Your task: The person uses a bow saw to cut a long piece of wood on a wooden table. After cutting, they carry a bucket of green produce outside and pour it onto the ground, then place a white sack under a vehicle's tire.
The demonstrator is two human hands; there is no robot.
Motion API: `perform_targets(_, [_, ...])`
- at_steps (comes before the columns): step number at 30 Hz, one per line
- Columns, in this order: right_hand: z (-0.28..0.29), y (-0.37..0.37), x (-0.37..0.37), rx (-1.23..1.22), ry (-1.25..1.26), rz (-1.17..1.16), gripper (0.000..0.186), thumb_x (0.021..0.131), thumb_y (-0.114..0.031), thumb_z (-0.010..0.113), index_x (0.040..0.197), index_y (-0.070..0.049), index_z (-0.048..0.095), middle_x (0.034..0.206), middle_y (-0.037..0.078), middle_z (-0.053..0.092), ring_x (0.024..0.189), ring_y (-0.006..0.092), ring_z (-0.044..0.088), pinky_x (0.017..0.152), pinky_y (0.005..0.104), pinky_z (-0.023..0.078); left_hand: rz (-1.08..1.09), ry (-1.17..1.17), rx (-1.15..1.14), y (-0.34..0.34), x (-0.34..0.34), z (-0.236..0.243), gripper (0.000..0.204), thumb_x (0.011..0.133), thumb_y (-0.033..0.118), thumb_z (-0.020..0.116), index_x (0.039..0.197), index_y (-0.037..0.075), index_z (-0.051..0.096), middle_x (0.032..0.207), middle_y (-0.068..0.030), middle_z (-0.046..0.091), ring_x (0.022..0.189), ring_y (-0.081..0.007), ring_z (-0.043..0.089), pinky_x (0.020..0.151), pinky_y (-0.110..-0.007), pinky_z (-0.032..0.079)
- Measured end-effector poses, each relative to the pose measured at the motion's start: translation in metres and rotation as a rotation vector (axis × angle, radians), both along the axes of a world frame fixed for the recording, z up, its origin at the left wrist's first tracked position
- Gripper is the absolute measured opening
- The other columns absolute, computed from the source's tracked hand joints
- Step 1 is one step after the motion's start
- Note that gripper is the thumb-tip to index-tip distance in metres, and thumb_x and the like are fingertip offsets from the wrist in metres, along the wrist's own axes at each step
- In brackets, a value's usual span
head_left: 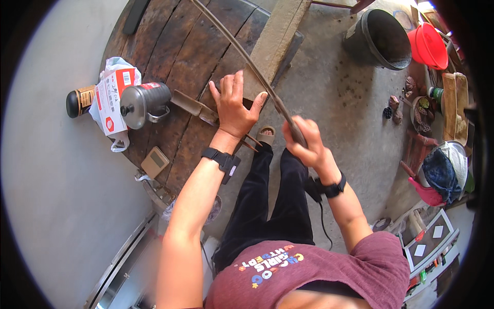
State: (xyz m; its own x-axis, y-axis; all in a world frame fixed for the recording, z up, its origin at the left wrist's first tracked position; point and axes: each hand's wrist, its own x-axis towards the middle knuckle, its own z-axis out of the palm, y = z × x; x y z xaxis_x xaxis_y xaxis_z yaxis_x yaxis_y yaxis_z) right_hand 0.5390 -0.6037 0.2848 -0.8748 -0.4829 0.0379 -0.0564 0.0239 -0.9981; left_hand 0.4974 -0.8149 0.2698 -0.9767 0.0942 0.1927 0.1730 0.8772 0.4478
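My right hand [307, 140] is closed around the grip of a long, narrow tool [231, 44], perhaps a saw, which slants up and left across the view. My left hand [234, 105] has its fingers spread over the near end of a pale wooden plank [278, 36], with its thumb beside the tool. Left of that hand, a short trough-like strip [191, 104] lies on the dark plank table [170, 56]. Thin pointed sticks [253, 146] show below my left wrist, their upper ends hidden.
Left on the table are a metal pot [144, 105], boxed bag [112, 92], dark jar [77, 102] and small device [154, 162]. On the concrete floor [345, 118] at right stand black [375, 41] and red [428, 46] buckets and a basin of cloths [442, 170].
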Motion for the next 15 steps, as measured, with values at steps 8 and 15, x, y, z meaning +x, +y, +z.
perform_targets(8, [0.028, 0.011, 0.027, -0.071, 0.024, -0.031, 0.030, 0.062, -0.006, 0.054, 0.091, 0.001, 0.055, 0.057, 0.005, 0.047, 0.047, 0.0239, 0.049, 0.047, 0.0334, 0.038, 0.020, 0.000, -0.004, 0.001, 0.002, 0.000, 0.068, 0.078, 0.046, 0.068, 0.124, -0.001, 0.048, 0.109, -0.0138, 0.051, 0.108, -0.0327, 0.049, 0.102, -0.063, 0.022])
perform_targets(15, [-0.004, -0.016, -0.005, 0.056, 0.009, -0.035, 0.023, 0.067, -0.004, 0.052, 0.089, 0.002, 0.054, 0.061, 0.013, 0.051, 0.049, 0.0301, 0.051, 0.050, 0.0356, 0.041, 0.030, 0.026, -0.002, -0.001, -0.002, -0.001, 0.068, 0.079, 0.046, 0.068, 0.124, -0.001, 0.049, 0.109, -0.0129, 0.052, 0.108, -0.0314, 0.049, 0.102, -0.065, 0.020])
